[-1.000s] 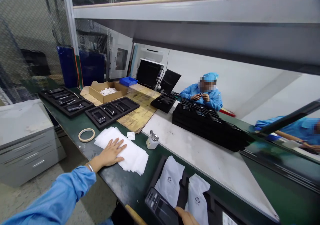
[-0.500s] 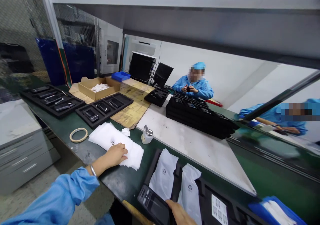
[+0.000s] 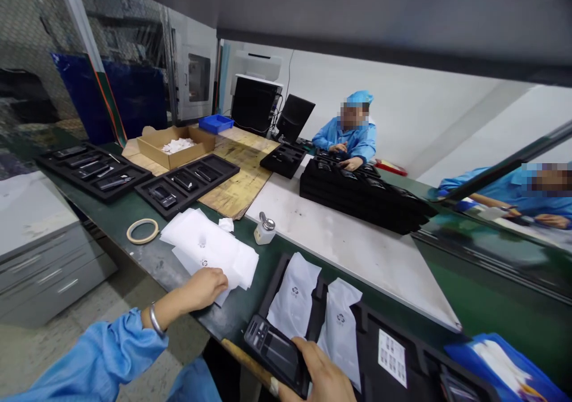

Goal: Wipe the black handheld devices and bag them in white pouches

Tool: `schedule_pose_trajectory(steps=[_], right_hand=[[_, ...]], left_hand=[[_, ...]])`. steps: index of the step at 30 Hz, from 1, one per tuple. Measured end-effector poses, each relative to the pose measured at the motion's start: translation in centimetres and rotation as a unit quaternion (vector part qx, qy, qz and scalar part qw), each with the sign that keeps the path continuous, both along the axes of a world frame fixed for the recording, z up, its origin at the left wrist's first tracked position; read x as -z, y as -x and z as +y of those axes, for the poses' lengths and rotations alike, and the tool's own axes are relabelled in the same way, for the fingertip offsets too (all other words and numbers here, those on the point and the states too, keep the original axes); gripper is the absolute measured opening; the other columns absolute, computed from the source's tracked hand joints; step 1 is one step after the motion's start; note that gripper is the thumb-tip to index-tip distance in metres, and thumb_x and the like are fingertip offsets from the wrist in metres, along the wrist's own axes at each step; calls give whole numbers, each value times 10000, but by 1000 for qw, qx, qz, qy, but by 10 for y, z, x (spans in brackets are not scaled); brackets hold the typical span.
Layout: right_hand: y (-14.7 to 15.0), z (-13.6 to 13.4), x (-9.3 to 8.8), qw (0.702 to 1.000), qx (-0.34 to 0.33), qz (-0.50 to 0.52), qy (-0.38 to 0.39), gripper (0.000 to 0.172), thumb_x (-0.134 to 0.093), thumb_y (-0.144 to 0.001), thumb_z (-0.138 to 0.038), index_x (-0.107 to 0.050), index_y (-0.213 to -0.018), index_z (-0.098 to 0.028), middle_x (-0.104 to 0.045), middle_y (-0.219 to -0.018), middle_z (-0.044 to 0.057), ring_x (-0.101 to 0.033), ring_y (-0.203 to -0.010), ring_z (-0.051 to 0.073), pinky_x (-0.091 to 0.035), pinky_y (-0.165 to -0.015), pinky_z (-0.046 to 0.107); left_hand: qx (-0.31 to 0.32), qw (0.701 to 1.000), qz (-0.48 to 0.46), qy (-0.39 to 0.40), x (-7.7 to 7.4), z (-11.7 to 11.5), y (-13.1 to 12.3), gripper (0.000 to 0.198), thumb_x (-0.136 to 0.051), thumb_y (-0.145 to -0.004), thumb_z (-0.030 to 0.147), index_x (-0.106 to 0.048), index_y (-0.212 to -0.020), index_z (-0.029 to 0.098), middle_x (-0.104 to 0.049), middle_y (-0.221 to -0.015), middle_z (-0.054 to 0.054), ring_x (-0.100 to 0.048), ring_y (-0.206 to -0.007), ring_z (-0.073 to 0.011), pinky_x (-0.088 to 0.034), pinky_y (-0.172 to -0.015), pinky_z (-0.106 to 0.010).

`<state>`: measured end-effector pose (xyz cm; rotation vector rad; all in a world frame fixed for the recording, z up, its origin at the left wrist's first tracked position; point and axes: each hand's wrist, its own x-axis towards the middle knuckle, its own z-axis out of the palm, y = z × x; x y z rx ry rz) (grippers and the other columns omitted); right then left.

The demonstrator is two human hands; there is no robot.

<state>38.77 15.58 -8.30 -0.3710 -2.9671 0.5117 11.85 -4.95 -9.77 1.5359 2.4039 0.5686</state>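
My left hand (image 3: 206, 287) is closed, fingers pinched on the near edge of a white plastic bag (image 3: 190, 263) that sticks out from under a stack of white bags (image 3: 205, 235). In my right hand (image 3: 322, 373) is a black handheld device (image 3: 276, 352) with buttons and a dark screen, tilted at the table's front edge. Beyond it, two devices wrapped in white bags, one left (image 3: 295, 295) and one right (image 3: 340, 324), lie in a black foam tray (image 3: 375, 330). A sheet of printed labels (image 3: 392, 357) rests on that tray.
A tape roll (image 3: 142, 231) and a pump bottle (image 3: 265, 230) stand near the bags. Foam trays of devices (image 3: 187, 184) and a cardboard box (image 3: 176, 147) lie farther left. Stacked black trays (image 3: 361, 202) stand before a co-worker (image 3: 346, 134). A shelf (image 3: 357, 27) overhangs the table.
My left hand has drawn back toward me, and one bag has slid partly out from the stack. My right hand still grips the device, with more of the hand in view.
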Motion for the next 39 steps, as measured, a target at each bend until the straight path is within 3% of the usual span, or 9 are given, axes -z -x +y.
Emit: schedule_pose_trajectory(steps=[4,7,9,12,25,28,32,36,39], right_hand=[[7,-6,-11,1000,-13,11,7,465,-617,-754,-330,-570,-1190,-175,-699,-1046,102,-706,-930,262,-571,-787,335],[12,-9,-15,1000,0,1,2,452,-625,-737,-341,-584,-1155,-171,-706,-1010,99,-712,-895,269,-574,-747,343],[15,-12,-16,1000,13,-8,-7,467,-641,-723,-356,-591,-1147,-166,-706,-1023,108,-711,-907,279,-572,-747,349],[19,-18,-19,999,38,-18,-24,474,-652,-727,-369,-597,-1151,-165,-705,-1026,110,-712,-890,278,-566,-745,348],[72,-55,-35,984,121,-94,-94,417,-667,-816,-414,-596,-1110,-127,-673,-958,120,-672,-924,286,-500,-744,336],[77,-60,-38,984,112,-112,-78,391,-669,-808,-419,-600,-1073,-139,-674,-951,117,-672,-903,276,-491,-730,326],[76,-65,-39,987,84,-124,-50,371,-686,-789,-419,-605,-1036,-154,-679,-963,118,-675,-900,288,-488,-723,339],[83,-70,-39,990,74,-120,-30,399,-694,-776,-472,-610,-1009,-159,-681,-947,112,-677,-900,291,-483,-720,335],[91,-73,-40,991,59,-121,-23,417,-709,-754,-503,-619,-973,-159,-682,-942,113,-673,-905,295,-478,-722,335]], left_hand=[[34,999,-27,2,2,-7,-11,178,-499,-944,188,-672,-901,197,-663,-865,-33,-637,-834,-178,-447,-770,-255],[53,998,-31,5,2,-6,-10,108,-622,-875,214,-660,-976,210,-650,-946,-45,-630,-887,-205,-448,-781,-270],[67,997,-31,10,4,-2,-9,116,-697,-799,194,-657,-908,203,-634,-923,-49,-620,-857,-221,-445,-745,-278],[70,997,-33,6,6,3,-9,72,-642,-811,132,-624,-765,186,-607,-816,-44,-600,-764,-207,-429,-685,-275],[-55,976,-103,-182,13,-6,-27,196,-510,-955,203,-659,-828,192,-623,-821,-31,-595,-826,-170,-459,-760,-286],[-84,966,-101,-224,19,-8,-34,204,-516,-960,259,-683,-858,201,-636,-950,-66,-574,-978,-211,-463,-869,-355],[-94,954,-124,-256,27,-13,-36,226,-498,-966,311,-704,-957,218,-580,-1284,-95,-480,-1243,-249,-407,-1047,-439],[-101,923,-240,-283,33,-17,-31,383,-467,-978,425,-601,-1286,239,-519,-1423,-94,-441,-1338,-246,-318,-1154,-478],[-116,897,-310,-294,35,-20,-26,490,-461,-969,508,-546,-1359,225,-510,-1444,-98,-431,-1359,-258,-270,-1185,-493]])
